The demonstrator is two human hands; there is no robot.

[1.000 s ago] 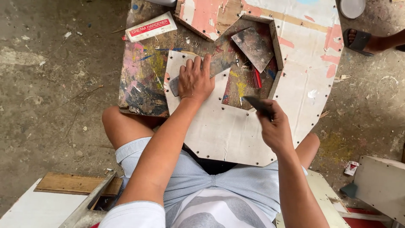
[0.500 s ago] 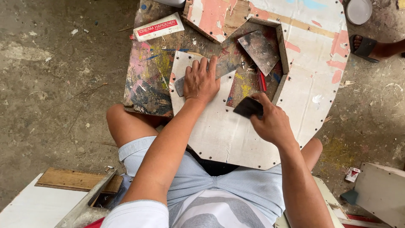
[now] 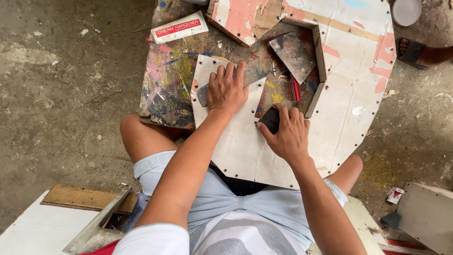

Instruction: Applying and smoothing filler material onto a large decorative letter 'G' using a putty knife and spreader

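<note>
Left hand [image 3: 227,89]: fingers spread, pressed flat on the scraper [image 3: 236,81] (long axis running left-right, slightly tilted).
Right hand [image 3: 287,134]: pinching a dark block [image 3: 270,119] on the white panel [image 3: 245,151].

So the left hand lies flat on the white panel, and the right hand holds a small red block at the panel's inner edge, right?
Not quite: the block in the right hand is black, not red. The head view shows this. The left hand does lie flat on the white panel, and the right hand is at the panel's inner edge.
</note>
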